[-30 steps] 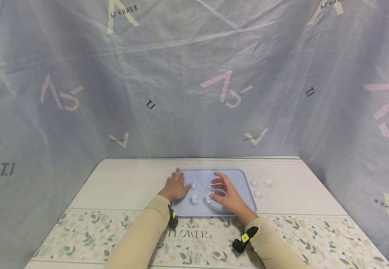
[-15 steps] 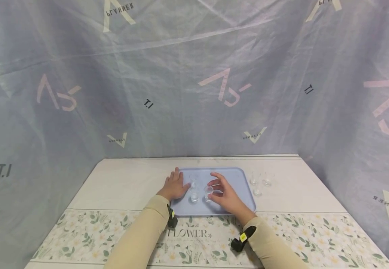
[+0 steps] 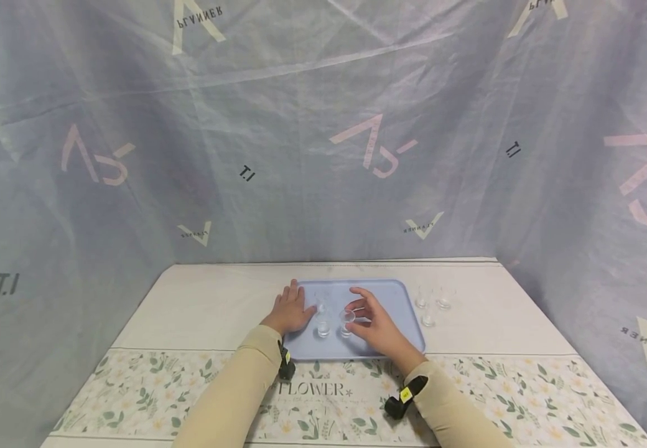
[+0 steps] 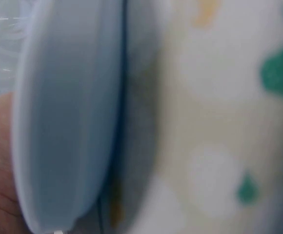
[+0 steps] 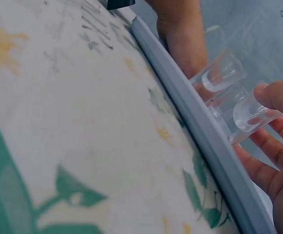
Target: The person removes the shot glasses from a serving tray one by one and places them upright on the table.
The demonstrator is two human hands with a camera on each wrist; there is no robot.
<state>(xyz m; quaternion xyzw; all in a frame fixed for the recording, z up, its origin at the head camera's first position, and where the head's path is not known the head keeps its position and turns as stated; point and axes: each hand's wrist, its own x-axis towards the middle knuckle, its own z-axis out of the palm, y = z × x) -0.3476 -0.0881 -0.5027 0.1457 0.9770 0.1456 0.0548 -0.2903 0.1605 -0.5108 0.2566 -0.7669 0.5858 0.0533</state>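
Right hand (image 3: 372,323) pinches a cup (image 3: 347,330) in its fingers (image 5: 273,149), on or just above the tray (image 3: 393,305); two more cups (image 3: 323,327) stand to their left. Left hand (image 3: 290,310) lies outstretched. Judged step: placement; next calls for clean release.

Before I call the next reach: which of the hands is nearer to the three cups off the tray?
Right. The right hand, over the tray, is left of the three cups; the left hand is farther left, at the tray's left edge.
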